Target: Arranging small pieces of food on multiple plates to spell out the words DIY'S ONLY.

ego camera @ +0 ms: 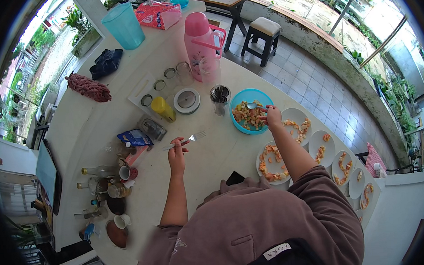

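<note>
My left hand (177,152) holds a metal fork (197,135) by its handle, the tines pointing right above the pale table. My right hand (273,116) grips a metal spoon (252,105) whose bowl rests in chopped, mixed fruit (248,117) inside a round turquoise bowl (235,126). Just below and right of that bowl, white plates (286,113) carry orange and pale pieces laid out in curved shapes. One such plate (258,155) lies left of my right forearm, partly hidden by it. A glass of cutlery (219,96) stands left of the turquoise bowl.
Behind stand a pink thermos jug (197,39), empty glasses (183,71), a yellow container (163,109) and a turquoise pitcher (123,25). Bottles and jars (118,189) with mugs (127,173) crowd the left side. A black object (235,178) lies near my body. A stool (262,36) stands beyond the table.
</note>
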`<state>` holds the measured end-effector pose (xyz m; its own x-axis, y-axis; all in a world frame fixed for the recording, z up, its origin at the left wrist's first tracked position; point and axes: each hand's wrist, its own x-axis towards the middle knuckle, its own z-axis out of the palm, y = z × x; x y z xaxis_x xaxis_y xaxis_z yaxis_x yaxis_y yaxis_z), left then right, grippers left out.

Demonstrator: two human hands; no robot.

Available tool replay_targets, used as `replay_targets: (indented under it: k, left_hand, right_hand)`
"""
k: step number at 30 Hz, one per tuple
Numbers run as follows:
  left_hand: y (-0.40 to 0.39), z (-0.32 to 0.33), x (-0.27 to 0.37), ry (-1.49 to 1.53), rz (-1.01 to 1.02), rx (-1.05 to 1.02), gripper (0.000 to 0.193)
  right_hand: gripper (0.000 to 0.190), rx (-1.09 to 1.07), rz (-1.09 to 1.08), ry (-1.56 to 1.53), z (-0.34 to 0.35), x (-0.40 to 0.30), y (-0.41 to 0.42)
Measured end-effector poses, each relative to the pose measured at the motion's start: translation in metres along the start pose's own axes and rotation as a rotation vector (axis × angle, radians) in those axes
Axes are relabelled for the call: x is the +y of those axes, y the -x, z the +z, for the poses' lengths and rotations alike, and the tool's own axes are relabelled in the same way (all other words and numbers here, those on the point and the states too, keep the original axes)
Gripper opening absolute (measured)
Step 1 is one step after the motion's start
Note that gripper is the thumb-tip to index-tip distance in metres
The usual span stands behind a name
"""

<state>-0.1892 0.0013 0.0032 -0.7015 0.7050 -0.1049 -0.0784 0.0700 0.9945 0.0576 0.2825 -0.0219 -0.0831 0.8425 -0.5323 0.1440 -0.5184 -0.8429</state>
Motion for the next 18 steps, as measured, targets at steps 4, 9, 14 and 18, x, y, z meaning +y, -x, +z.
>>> replay_targets:
  k: [4, 9, 14, 18]
  left_hand:
    - [0.0, 0.005, 0.003, 0.017, -0.023, -0.029, 0.032]
    - [0.001, 0.006, 0.003, 0.009, -0.012, -0.052, 0.032]
    - [0.0, 0.002, 0.001, 0.005, -0.003, -0.045, 0.032]
    - [0.0, 0.0, 0.0, -0.009, 0.02, -0.017, 0.033]
  right_hand:
    - [0.028, -0.015, 0.007, -0.044, 0.004, -0.002, -0.003]
    - [0.027, -0.042, 0.035, -0.098, 0.009, -0.005, -0.004]
    - [0.026, -0.064, 0.154, -0.26, 0.01, -0.01, -0.004]
    - [0.028, -0.071, 0.157, -0.295, 0.003, -0.011, -0.001]
